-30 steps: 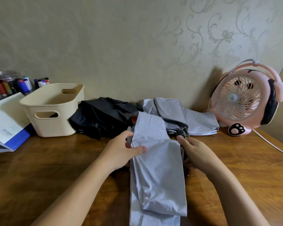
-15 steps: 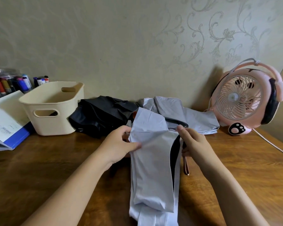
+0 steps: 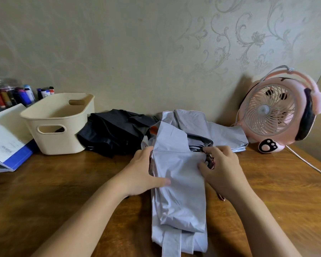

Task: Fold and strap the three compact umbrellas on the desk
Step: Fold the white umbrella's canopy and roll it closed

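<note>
A silver-grey compact umbrella [image 3: 178,191] lies lengthwise on the wooden desk [image 3: 63,182] in front of me, its canopy flaps folded inward. My left hand [image 3: 143,173] grips its left edge, thumb on top of the fabric. My right hand [image 3: 220,171] holds the right edge, fingers curled over a flap and a patterned dark strap. Behind it lie a second silver umbrella [image 3: 211,130] and a black umbrella [image 3: 115,132], both loose and unstrapped.
A cream plastic basket [image 3: 57,125] stands at back left, beside a blue-edged booklet [image 3: 6,145] and a jar of markers [image 3: 9,95]. A pink desk fan [image 3: 278,112] stands at back right, its white cable [image 3: 308,162] trailing along the desk.
Both hands have drawn the side flaps inward, so the canopy is a narrower, tighter bundle. My right hand moved in over the strap at the right edge.
</note>
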